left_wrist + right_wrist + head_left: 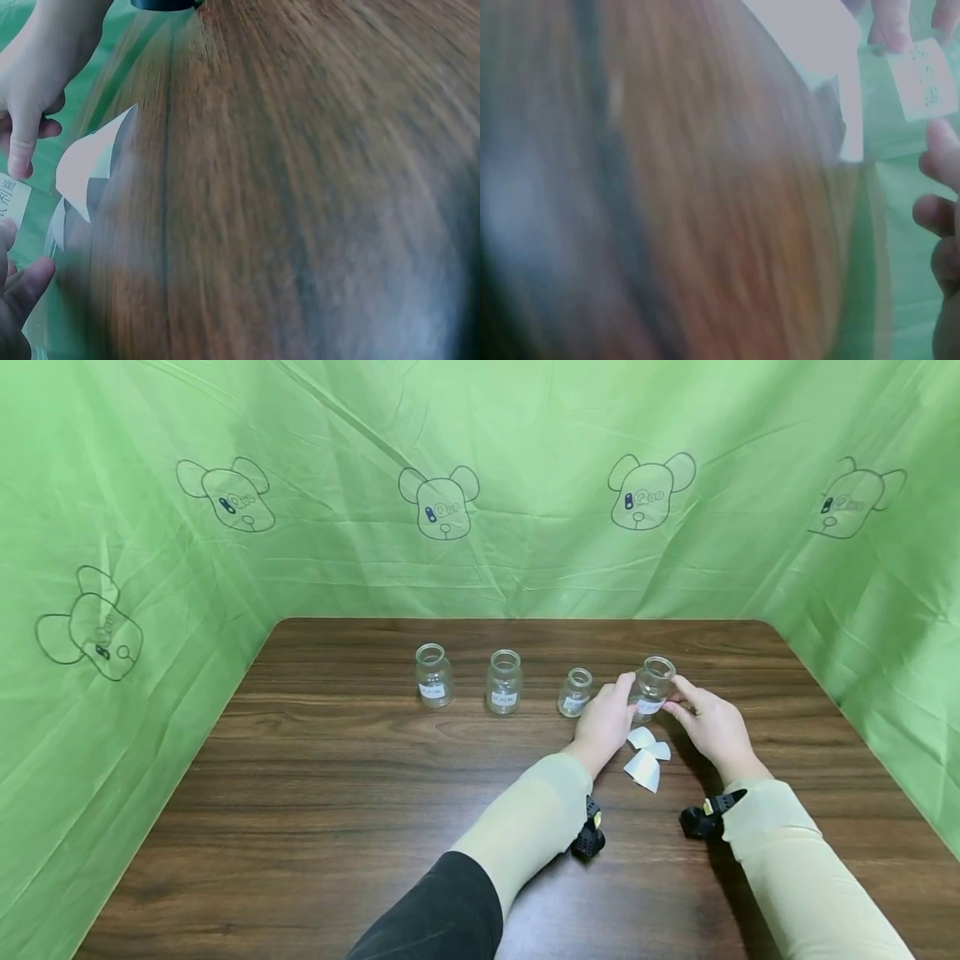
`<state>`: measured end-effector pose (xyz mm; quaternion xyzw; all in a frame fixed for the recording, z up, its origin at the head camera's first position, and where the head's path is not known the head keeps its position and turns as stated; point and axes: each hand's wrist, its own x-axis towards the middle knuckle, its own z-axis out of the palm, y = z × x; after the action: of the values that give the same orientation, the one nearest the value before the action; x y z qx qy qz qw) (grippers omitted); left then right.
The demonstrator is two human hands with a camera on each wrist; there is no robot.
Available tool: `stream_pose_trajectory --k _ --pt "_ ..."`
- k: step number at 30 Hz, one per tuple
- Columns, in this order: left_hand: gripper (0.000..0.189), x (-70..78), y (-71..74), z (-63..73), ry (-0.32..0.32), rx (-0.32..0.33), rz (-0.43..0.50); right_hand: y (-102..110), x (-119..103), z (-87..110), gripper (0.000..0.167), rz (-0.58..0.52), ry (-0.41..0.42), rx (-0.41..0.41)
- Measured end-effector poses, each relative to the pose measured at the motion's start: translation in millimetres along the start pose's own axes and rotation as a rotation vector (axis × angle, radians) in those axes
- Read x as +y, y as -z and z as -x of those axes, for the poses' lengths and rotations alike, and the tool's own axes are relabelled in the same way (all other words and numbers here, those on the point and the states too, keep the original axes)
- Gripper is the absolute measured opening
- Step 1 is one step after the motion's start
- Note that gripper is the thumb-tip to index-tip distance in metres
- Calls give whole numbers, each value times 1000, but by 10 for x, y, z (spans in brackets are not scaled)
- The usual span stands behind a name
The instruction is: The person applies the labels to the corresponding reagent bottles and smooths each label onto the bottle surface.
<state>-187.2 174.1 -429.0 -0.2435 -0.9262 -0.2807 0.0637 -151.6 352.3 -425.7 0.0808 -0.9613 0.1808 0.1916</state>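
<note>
A clear glass jar (658, 672) stands toward the right of the table, with a white label (649, 706) low on its front. My left hand (606, 720) grips the jar's left side. On the other side my right hand (708, 727) holds it, thumb at the label's right edge. The right wrist view shows the label (924, 80) between both hands, its print blurred. In the left wrist view the right thumb (22, 146) points down at the label's edge. Just in front of the jar lie several white paper pieces (645, 768), some curled up from the table.
Left of my hands, a small labelled jar (575, 695) stands close to the left hand. Two larger labelled jars (505, 683) are farther left in the same row. Green cloth (525, 568) hangs behind and beside the brown wooden table (337, 793).
</note>
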Motion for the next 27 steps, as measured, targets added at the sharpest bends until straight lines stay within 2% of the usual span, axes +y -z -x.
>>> stream_pose_trajectory --k 5,10,15,20,27 --pt "51 -11 24 -13 0 7 -4 54 -14 -8 43 -11 -28 -36" --pt "52 -13 31 -19 1 -1 -8 51 -31 -27 38 -22 -26 -6" --pt "58 -6 64 -5 39 -21 10 60 -50 -28 41 -73 -66 -17" --pt "67 -5 158 51 48 -53 125 103 -52 28 56 -131 -139 -40" --pt "70 -127 259 153 59 -83 253 164 -30 112 59 -151 -170 -33"
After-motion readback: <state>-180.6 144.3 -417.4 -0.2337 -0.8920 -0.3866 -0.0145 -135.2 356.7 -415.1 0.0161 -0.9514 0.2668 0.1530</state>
